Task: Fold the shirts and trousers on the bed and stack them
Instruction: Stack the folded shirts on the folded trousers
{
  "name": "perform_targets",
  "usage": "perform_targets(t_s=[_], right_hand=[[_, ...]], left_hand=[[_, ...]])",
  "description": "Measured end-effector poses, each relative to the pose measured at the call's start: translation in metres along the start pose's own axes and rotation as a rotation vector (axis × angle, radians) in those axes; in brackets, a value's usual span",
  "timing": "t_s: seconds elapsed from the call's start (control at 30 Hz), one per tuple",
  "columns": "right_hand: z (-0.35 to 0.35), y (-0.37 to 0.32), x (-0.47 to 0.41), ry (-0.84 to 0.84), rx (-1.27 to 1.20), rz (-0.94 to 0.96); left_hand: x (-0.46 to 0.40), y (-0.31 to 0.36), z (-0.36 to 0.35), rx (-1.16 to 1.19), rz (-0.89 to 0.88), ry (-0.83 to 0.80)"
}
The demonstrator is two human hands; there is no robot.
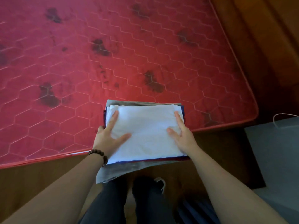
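Stack (pixel 145 135) of folded clothes, white one on top, sat at the bed (pixel 113 62) near edge, overhanging it. Left hand (pixel 107 137) and right hand (pixel 182 133) lay flat on top, fingers straight.

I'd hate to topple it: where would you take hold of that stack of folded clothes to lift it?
Probably by its two short ends, from left and right. The stack overhangs the mattress edge, and the grey bottom layer droops, so slide fingers underneath, as the left hand and right hand flank it.
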State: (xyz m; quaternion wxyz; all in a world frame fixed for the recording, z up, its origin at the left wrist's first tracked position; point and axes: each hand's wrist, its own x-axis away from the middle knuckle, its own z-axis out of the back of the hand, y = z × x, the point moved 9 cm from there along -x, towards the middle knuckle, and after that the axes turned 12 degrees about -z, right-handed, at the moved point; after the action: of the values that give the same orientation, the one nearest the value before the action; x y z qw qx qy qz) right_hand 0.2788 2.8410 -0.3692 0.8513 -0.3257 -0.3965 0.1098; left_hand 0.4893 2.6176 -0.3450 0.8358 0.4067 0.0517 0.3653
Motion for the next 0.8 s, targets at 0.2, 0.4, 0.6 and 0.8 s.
perform_targets(t_s=[0.2,0.4,0.6,0.8], right_hand=[[0.075,0.033,-0.044,0.031,0.057,-0.022],[0.146,0.053,-0.086,0.067,0.101,-0.057],[0.22,0.092,-0.136,0.087,0.119,-0.077],[0.28,0.12,-0.195,0.053,0.115,-0.039]], left_hand=[[-0.034,0.048,-0.069,0.023,-0.005,-0.003],[-0.075,0.092,-0.132,0.075,0.0,-0.036],[-0.115,0.138,-0.206,0.1,0.003,-0.057],[-0.153,0.174,-0.276,0.114,0.013,-0.006]])
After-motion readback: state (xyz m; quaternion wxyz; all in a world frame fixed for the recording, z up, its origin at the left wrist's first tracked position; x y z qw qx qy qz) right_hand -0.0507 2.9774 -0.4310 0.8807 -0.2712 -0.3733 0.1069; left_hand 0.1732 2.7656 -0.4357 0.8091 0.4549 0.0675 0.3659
